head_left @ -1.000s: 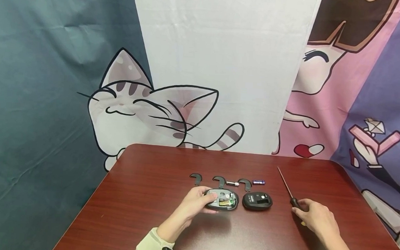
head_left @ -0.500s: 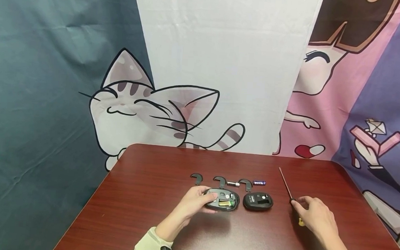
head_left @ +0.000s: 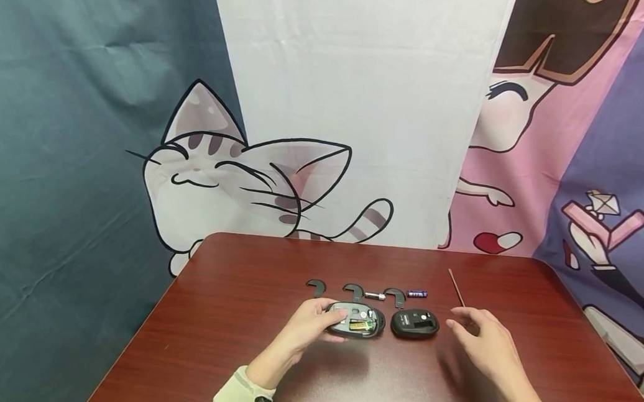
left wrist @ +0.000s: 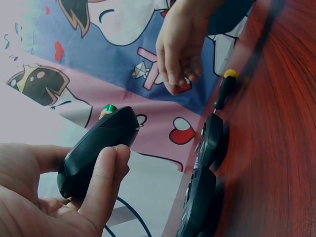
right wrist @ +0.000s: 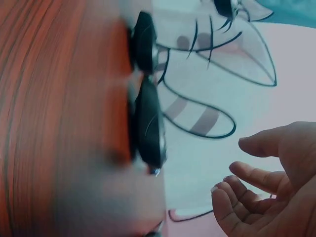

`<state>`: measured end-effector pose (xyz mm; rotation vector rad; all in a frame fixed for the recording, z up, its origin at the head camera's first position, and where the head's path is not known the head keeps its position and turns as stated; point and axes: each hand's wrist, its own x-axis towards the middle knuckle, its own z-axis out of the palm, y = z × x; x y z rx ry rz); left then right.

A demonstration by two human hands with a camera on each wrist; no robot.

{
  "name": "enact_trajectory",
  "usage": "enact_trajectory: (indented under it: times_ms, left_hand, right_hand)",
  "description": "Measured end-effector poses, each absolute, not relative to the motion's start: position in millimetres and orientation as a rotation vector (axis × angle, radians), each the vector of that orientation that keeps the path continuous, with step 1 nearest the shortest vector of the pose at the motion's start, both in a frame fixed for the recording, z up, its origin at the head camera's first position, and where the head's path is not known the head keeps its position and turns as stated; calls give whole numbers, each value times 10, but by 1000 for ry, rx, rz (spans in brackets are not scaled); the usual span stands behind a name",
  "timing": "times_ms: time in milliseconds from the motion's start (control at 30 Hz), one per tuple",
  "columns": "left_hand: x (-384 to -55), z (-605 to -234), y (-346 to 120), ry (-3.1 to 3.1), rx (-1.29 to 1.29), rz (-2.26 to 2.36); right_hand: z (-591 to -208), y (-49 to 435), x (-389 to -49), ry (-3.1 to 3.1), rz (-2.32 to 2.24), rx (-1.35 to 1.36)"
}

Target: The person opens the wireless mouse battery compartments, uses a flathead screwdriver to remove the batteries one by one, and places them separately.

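My left hand (head_left: 303, 327) holds a black computer mouse (head_left: 341, 328) bottom up, thumb over its underside. A green and gold battery (head_left: 362, 325) sits in its uncovered compartment. Its dark shell (left wrist: 96, 153) fills the left wrist view's middle. My right hand (head_left: 488, 346) is raised and empty, with bent, spread fingers. Near it lies a screwdriver (head_left: 455, 287); its handle is hidden in the head view but shows black and yellow in the left wrist view. Between the hands another mouse (head_left: 414, 324) rests bottom up. The right wrist view shows a further mouse (right wrist: 144, 42) beside it.
Three dark, hook-shaped battery covers (head_left: 354, 290) lie in a row behind the mice. A silver and black battery (head_left: 374, 295) and a blue battery (head_left: 417, 293) lie among them. The reddish-brown table (head_left: 224, 319) ends at printed cloth (head_left: 362, 104).
My right hand has let go of the screwdriver, left it on the table and moved left toward the resting mouse. The left hand keeps its mouse in nearly the same place.
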<state>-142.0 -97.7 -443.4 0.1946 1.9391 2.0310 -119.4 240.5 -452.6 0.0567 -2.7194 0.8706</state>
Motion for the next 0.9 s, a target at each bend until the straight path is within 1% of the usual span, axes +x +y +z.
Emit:
enact_trajectory:
  times_ms: [900]
  left_hand:
    - [-1406, -4449, -1035, 1934, 195, 2030]
  right_hand:
    - [-4383, 1913, -1132, -2617, 1109, 259]
